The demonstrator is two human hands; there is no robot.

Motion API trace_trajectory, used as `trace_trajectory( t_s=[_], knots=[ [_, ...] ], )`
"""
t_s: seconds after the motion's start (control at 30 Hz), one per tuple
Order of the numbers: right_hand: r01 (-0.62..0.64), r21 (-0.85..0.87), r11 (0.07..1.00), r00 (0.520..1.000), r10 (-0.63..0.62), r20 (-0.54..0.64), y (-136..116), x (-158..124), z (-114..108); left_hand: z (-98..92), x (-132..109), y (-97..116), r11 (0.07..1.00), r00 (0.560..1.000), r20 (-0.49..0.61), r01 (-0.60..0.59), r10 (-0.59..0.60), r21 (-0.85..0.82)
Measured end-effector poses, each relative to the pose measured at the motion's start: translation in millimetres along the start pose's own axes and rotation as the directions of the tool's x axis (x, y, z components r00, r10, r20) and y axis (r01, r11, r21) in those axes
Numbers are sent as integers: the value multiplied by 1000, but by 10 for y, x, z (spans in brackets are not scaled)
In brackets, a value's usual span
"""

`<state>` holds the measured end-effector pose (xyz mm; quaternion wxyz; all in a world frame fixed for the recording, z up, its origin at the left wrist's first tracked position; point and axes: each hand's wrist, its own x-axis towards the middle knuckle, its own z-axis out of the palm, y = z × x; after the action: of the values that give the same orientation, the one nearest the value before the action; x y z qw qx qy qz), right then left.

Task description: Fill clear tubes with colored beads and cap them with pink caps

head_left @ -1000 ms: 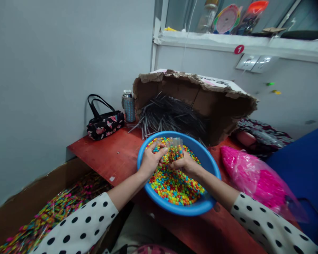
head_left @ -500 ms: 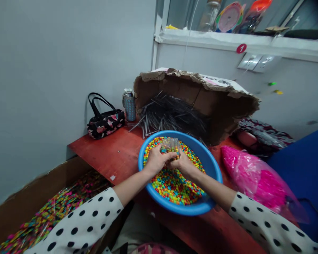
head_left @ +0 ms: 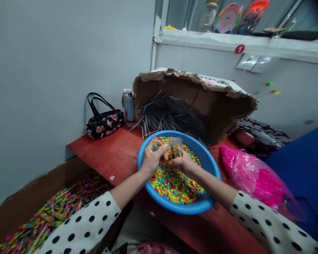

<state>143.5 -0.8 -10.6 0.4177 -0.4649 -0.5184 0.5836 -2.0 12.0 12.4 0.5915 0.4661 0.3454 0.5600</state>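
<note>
Over a blue basin (head_left: 216,169) of small multicoloured candy-like pellets (head_left: 177,190), both of my hands hold clear plastic tubes. My right hand (head_left: 187,164) is closed around an upright bundle of tubes (head_left: 176,144) with coloured pellets showing inside. To its left, my left hand (head_left: 151,157) grips a smaller part of the tubes (head_left: 155,141), tilted a little and also with pellets in them. The thumb of my left hand points at the right-hand bundle. My fingers hide the lower ends of the tubes.
Behind the basin, a torn cardboard box (head_left: 228,109) lies open with many empty clear tubes (head_left: 172,113). On the red table (head_left: 100,155) stand a flask (head_left: 129,106) and a floral handbag (head_left: 105,124). A pink plastic bag (head_left: 254,176) is right; a carton of filled tubes (head_left: 58,211) is lower left.
My hands were together around one cluster of tubes. Now my left hand has moved slightly left with some of them, and the right holds the rest.
</note>
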Motion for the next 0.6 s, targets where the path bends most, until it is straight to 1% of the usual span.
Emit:
trace_trajectory(
  t_s=[0.03,0.07,0.13,0.17,0.2,0.23,0.3,0.37,0.4,0.43,0.47,0.5,0.53,0.57,0.6],
  knots=[
    [4,-71,997,999,-7,-33,-14,9,-73,-4,-8,4,1000,1000,-11,22,-22,6],
    [-1,-176,984,998,-12,-69,-31,20,-162,-10,-11,8,999,999,-22,46,-46,7],
    [-42,-414,909,991,-14,-131,-66,45,-370,-26,-9,9,997,996,-34,79,-79,-18],
    [-68,-500,863,988,-11,-153,-79,55,-474,-34,-4,8,996,995,-39,86,-87,-38],
    [-89,-550,831,986,-5,-167,-88,63,-568,-43,1,4,995,995,-44,86,-88,-57],
    [-100,-564,820,986,7,-164,-91,66,-645,-51,6,-2,994,995,-49,82,-85,-71],
    [-84,-532,842,993,27,-114,-86,64,-741,-66,17,-17,994,995,-59,81,-85,-77],
    [-46,-526,849,999,27,-44,-69,58,-775,-77,26,-31,994,993,-66,94,-98,-62],
    [-36,-563,826,999,24,-28,-54,58,-781,-82,30,-36,993,992,-70,102,-106,-53],
    [-36,-634,773,999,23,-29,-35,61,-786,-86,33,-39,993,991,-74,111,-114,-43],
    [-48,-730,682,999,27,-41,-9,69,-791,-89,35,-41,992,989,-81,118,-120,-36],
    [-60,-829,556,998,34,-49,23,81,-795,-90,37,-40,992,988,-89,121,-123,-30],
    [-60,-910,410,998,42,-47,63,98,-795,-91,37,-39,992,987,-97,124,-126,-25],
    [-44,-960,275,998,55,-30,107,119,-787,-91,37,-38,992,987,-104,125,-126,-19],
    [-12,-984,178,997,71,1,154,145,-767,-91,36,-37,992,987,-106,124,-125,-14]
  ],
)
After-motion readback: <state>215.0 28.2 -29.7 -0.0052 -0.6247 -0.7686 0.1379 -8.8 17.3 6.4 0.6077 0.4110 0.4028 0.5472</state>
